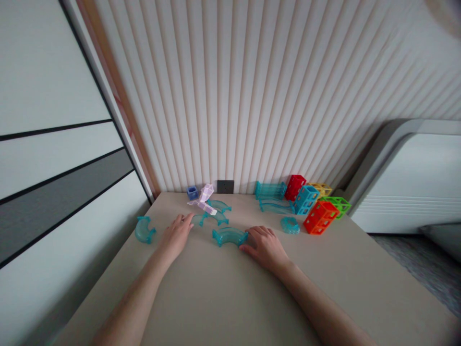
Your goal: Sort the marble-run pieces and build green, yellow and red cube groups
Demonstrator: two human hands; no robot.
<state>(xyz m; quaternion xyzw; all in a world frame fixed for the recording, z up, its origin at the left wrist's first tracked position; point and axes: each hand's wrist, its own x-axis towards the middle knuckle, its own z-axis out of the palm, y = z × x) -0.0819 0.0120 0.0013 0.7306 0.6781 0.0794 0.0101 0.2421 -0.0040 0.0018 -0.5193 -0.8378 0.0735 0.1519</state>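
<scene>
My right hand [264, 245] rests on the beige table [223, 298], its fingertips pinching the right end of a curved teal track piece [228, 236]. My left hand [177, 234] lies flat with fingers stretched out, its tips touching another teal curved piece [199, 218]. More teal curves [219, 206] lie just beyond, under a pale lilac ramp piece [205, 201]. A separate teal curve [144, 229] sits near the table's left edge.
At the back right stand open-frame cubes: red [295, 186], blue [306, 199], orange [320, 217], green [336, 205], yellow [321, 189]. Straight teal tracks [271, 190] and a round teal piece [290, 225] lie beside them. A small blue cube [192, 192] and a wall socket [225, 186] are at the back.
</scene>
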